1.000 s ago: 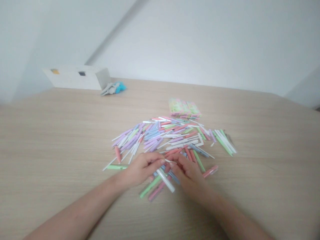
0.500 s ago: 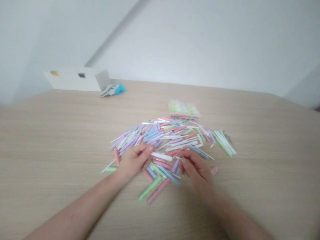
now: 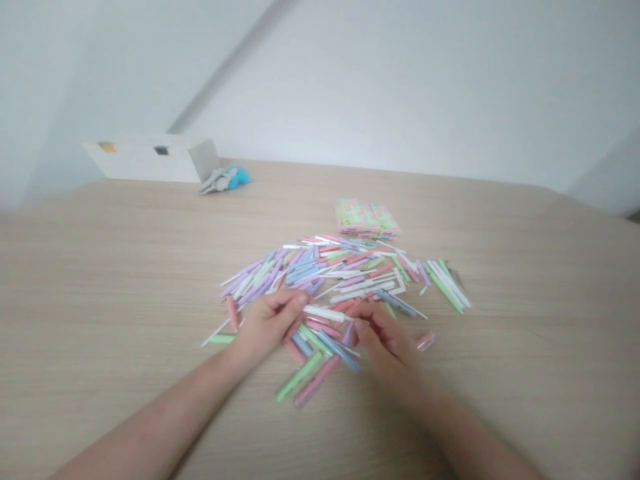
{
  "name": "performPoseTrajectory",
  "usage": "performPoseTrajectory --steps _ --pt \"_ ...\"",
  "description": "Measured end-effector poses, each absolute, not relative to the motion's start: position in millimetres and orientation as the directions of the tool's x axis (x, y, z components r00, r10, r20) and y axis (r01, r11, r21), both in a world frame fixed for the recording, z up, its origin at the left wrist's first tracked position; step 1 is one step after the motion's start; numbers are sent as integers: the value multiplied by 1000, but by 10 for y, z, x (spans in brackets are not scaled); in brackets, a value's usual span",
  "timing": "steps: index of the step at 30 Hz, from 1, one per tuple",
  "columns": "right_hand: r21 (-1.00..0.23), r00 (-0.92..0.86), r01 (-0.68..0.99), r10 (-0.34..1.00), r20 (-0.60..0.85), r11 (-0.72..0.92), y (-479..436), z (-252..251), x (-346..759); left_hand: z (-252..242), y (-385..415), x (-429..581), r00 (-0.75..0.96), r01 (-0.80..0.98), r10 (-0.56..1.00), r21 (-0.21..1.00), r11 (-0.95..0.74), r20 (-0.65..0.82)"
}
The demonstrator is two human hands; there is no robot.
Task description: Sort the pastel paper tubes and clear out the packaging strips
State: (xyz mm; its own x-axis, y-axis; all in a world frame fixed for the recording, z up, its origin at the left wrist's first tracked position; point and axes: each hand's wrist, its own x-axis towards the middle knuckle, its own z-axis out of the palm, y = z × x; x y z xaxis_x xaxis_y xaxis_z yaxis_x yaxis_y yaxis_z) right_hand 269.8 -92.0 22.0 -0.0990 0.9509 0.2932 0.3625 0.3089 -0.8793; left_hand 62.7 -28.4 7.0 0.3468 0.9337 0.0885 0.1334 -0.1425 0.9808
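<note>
My left hand [image 3: 273, 323] is closed in a pinch on one end of a slim white tube [image 3: 324, 313]. From its other end a thin white stick [image 3: 349, 319] shows, and my right hand [image 3: 384, 340] pinches that stick between thumb and fingers. Around and under both hands lies a loose pile of slim tubes in purple [image 3: 265, 283], blue [image 3: 305, 272], red, green [image 3: 300, 377] and white, with thin white sticks among them. A pink tube [image 3: 317, 381] lies beside the green one in front. What sits inside my closed fingers is hidden.
Behind the pile stands a stack of small green and pink packs [image 3: 367, 219]. At the back left are a white box [image 3: 150, 162] and a crumpled grey and blue cloth-like item [image 3: 225, 180]. Several green and white tubes [image 3: 447, 287] lie to the right. A wall rises behind the table [image 3: 525, 267].
My right hand has moved left, closer to the white tube, and less of the thin stick shows between them. My left hand has stayed nearly still.
</note>
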Motion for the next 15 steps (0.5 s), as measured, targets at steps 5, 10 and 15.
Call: performPoseTrajectory --steps 5,10,15 --pt "-856 -135 428 957 255 289 -891 180 2704 68 -312 637 381 172 923 976 -133 59" --pt "-876 -130 435 977 170 210 -887 237 2709 71 -329 648 420 179 908 981 -74 -8" --pt "-961 -150 261 987 51 89 -901 264 2676 75 -338 663 423 173 905 984 -40 -38"
